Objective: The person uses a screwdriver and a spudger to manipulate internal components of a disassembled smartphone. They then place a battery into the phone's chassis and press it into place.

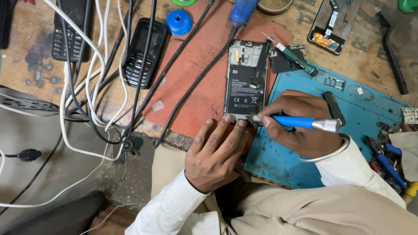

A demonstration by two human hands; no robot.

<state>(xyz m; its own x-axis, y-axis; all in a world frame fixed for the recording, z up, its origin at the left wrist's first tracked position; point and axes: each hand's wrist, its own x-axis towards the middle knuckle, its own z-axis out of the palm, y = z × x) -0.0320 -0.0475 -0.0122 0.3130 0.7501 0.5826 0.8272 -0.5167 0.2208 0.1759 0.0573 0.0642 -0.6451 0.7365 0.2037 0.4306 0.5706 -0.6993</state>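
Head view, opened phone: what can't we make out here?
- Tool tip: the blue-handled tool in the right hand meets the opened phone at its bottom edge; left hand fingertips cover that spot.
- Phone's bottom edge: hidden under both hands.
- Parts in the phone's top section: too small to identify.
- Blue tool at the top: cut off by the frame edge.

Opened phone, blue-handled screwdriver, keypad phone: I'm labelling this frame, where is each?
opened phone (pixel 244 82), head view, on its black battery.
blue-handled screwdriver (pixel 296 122), head view, on its blue grip.
keypad phone (pixel 143 52), head view, on its screen.
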